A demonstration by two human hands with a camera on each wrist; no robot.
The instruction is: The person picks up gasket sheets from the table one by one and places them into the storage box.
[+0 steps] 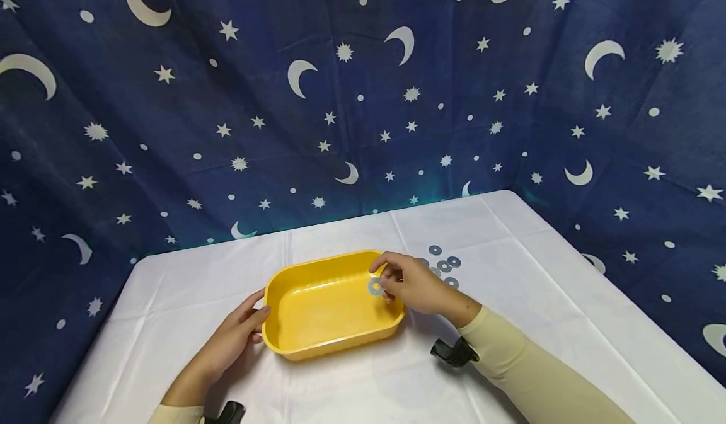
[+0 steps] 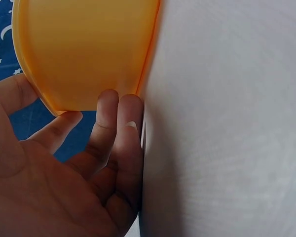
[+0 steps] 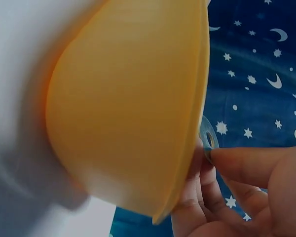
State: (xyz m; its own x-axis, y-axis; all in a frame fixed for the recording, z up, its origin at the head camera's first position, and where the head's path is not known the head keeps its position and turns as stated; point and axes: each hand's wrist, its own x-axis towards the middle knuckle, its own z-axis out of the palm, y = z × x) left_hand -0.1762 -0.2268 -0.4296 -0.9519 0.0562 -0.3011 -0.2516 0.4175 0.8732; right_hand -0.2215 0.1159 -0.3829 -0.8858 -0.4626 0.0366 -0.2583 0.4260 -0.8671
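A yellow plastic tray with raised walls stands on the white table. My left hand holds its left end, the thumb at the rim; in the left wrist view, other fingertips touch the outer wall. Over the right end of the tray, my right hand pinches a flat grey washer between thumb and finger. That washer shows just past the tray's rim in the right wrist view. Several more washers lie loose on the table beyond the right hand, some partly hidden by it.
A white cloth covers the table. Dark blue curtains with moons and stars hang behind the table and at its sides. Each wrist carries a black strap mount.
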